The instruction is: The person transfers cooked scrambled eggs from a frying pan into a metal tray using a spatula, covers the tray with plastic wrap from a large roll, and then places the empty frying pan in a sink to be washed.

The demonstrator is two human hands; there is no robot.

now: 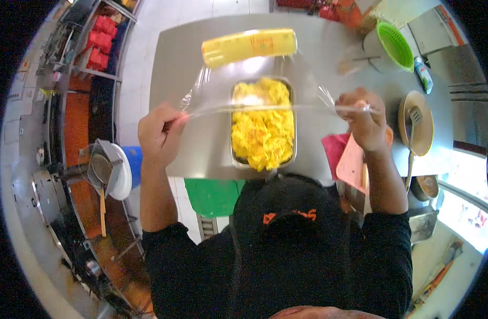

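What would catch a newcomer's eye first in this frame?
The bright yellow food heaped in a rectangular metal tray at the middle of the steel table. Over it, the left hand and right hand stretch a sheet of clear cling film drawn from a yellow roll box lying just beyond the tray. A green colander stands at the table's far right.

scene brightly lit from overhead. strong daylight is blown out at the white window area (467,212) lower right. glare is seen on the clear plastic film sheet (254,93) and the grey steel table top (201,48). straight edges are bent near the black fisheye rim; the periphery is soft.
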